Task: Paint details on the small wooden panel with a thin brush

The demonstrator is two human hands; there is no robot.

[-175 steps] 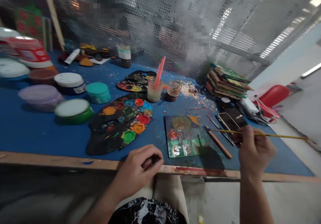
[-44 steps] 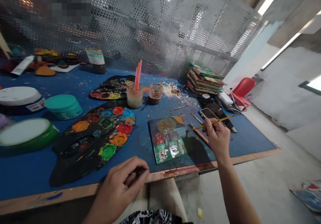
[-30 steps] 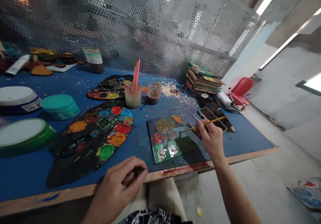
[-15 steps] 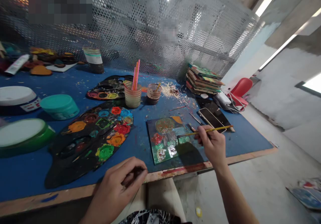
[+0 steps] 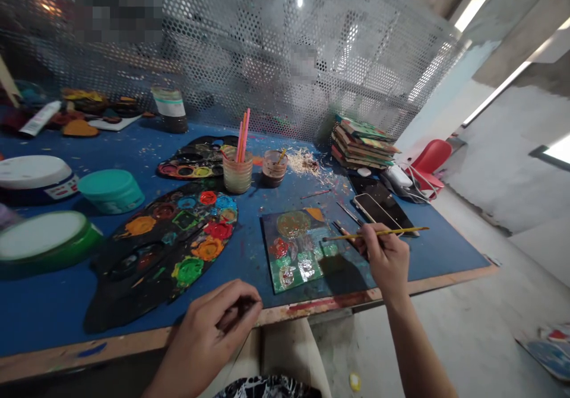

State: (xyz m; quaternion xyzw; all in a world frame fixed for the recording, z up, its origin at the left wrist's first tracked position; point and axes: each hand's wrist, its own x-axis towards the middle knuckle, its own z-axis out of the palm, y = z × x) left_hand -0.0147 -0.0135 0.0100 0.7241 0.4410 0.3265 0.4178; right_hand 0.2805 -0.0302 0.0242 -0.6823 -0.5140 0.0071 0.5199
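Note:
Between thumb and fingers, my right hand (image 5: 386, 256) holds a thin yellow paintbrush (image 5: 341, 237). Its dark bristles are over the right part of a small painted panel (image 5: 289, 249), close to the surface; I cannot tell whether they touch. The panel has green, red, orange and shiny wet patches, and the hand's shadow covers its lower right. My left hand (image 5: 218, 327) is loosely curled at the table's front edge, with thumb against fingers and nothing visible in it. Left of the panel lies a large dark palette (image 5: 178, 243) with blobs of orange, red, blue and green paint.
Behind are a cup with pink sticks (image 5: 237, 175), a cup of dark liquid (image 5: 273, 172) and a smaller palette (image 5: 191, 171). Lidded paint tubs (image 5: 111, 193) stand left. A phone (image 5: 378, 209), loose brushes (image 5: 350, 214) and stacked boards (image 5: 363, 142) lie right. A perforated metal screen (image 5: 249, 59) rises behind.
My right hand has moved slightly right with the paintbrush, whose tip has shifted right and a little up over the panel. My left hand has stayed in place.

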